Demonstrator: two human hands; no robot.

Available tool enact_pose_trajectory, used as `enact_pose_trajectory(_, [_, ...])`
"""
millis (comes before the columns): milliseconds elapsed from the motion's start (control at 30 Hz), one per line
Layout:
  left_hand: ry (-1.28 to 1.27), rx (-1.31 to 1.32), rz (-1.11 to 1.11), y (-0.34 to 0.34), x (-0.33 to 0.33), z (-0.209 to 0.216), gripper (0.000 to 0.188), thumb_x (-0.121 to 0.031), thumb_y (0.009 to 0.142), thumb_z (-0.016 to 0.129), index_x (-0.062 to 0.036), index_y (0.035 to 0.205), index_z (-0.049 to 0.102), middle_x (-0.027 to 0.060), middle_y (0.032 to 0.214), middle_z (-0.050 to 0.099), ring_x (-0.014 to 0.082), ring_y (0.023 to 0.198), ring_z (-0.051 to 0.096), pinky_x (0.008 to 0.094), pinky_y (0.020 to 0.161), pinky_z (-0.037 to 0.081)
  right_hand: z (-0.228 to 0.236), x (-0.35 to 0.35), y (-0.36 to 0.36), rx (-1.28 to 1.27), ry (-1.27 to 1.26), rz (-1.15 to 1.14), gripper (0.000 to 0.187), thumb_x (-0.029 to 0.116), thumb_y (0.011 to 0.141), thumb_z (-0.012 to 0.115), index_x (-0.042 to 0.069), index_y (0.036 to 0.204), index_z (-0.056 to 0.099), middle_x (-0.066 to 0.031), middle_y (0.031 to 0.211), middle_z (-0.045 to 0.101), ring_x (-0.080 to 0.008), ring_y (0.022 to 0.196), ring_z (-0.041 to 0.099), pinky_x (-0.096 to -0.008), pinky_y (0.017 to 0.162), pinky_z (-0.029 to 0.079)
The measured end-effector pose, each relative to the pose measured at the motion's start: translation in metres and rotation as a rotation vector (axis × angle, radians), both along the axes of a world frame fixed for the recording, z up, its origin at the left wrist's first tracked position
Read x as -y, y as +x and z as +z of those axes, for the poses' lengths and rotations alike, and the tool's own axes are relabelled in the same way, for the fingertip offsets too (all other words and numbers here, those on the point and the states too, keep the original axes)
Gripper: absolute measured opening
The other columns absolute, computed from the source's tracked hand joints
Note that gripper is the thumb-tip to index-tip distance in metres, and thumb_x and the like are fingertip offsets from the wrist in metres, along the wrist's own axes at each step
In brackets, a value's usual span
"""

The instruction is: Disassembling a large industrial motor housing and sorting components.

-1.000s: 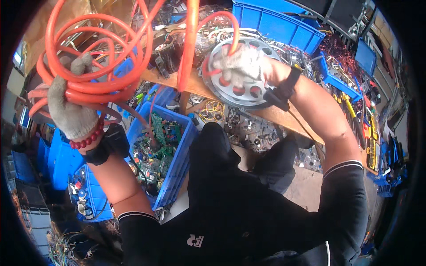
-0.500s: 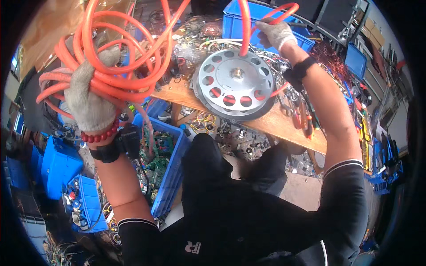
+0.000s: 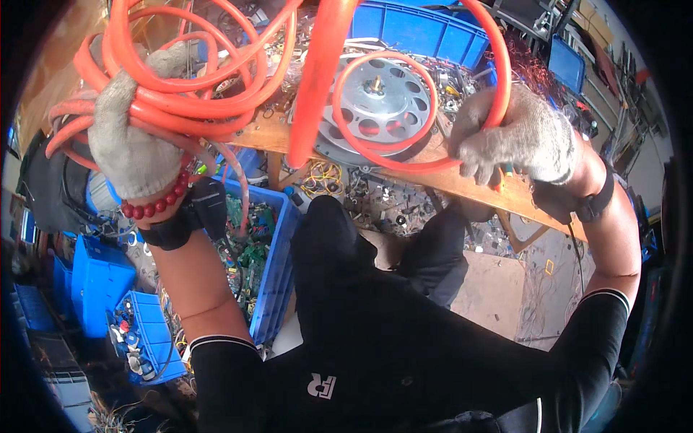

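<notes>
My gloved left hand is closed around a bundle of several loops of orange hose, raised at the upper left. A stretch of the hose rises out of the picture and comes down again toward the right. There my gloved right hand grips one strand, fingers curled round it, near the table's right part. Between the hands, a round metal reel with a ring of holes lies on the wooden table. A loop of the hose hangs over the reel, partly covering it. One thick hose length looms close in front, left of the reel.
The wooden table has small parts heaped at its back. Behind it stands a blue crate. Below the left arm, a blue bin holds green circuit boards. More blue bins stand at the lower left, and scrap litters the floor.
My right hand has come down and nearer from the blue crate, drawing hose with it. A hose loop now hangs over the reel. My left hand keeps its hold, shifted slightly left.
</notes>
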State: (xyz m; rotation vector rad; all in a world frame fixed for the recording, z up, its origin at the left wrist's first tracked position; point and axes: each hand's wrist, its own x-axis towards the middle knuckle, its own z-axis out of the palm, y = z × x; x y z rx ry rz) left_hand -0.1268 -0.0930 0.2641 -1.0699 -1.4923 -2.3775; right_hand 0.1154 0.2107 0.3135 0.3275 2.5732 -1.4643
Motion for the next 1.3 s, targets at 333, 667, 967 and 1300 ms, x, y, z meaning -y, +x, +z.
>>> enact_pose_trajectory(333, [0.143,0.115,0.103,-0.006,0.042,-0.001,0.054,-0.023,0.096,0.051,0.0032,0.143,0.041,0.0229,0.125,0.061,0.0378,0.120,0.058,0.0486,0.107,0.045,-0.005,0.033,-0.049,-0.280,-0.225,0.522,0.022,0.007,0.076,0.085,-0.002,0.093,0.076,-0.0109,0.080,0.073,-0.0181,0.064,0.069,-0.0272,0.059,0.055])
enact_pose_trajectory(667, [0.017,-0.061,0.290,0.026,0.046,-0.026,0.057,-0.018,0.096,0.059,0.0005,0.146,0.038,0.0171,0.139,0.052,0.0292,0.121,0.058,0.0440,0.106,0.046,0.009,0.133,-0.132,-0.887,0.691,0.945,0.019,0.017,0.092,0.064,0.002,0.097,0.073,-0.0118,0.083,0.070,-0.0240,0.069,0.069,-0.0328,0.060,0.055])
enact_pose_trajectory(967, [0.104,0.050,-0.142,0.022,0.027,-0.074,0.083,-0.030,0.083,0.080,0.0000,0.146,0.035,0.0169,0.128,0.060,0.0300,0.111,0.066,0.0450,0.093,0.058,-0.074,0.204,-0.155,-0.279,1.232,0.736,0.031,0.016,0.084,0.070,0.006,0.113,0.071,-0.0126,0.100,0.074,-0.0299,0.091,0.073,-0.0415,0.077,0.059])
enact_pose_trajectory(1300, [-0.006,-0.033,0.005,-0.005,0.073,-0.098,0.084,-0.006,0.077,0.075,-0.0071,0.150,0.034,0.0172,0.130,0.058,0.0288,0.096,0.070,0.0448,0.088,0.060,-0.065,0.060,-0.164,-0.911,0.896,-0.071,0.059,0.048,0.082,0.069,-0.006,0.106,0.066,-0.0271,0.097,0.070,-0.0428,0.092,0.069,-0.0461,0.083,0.056])
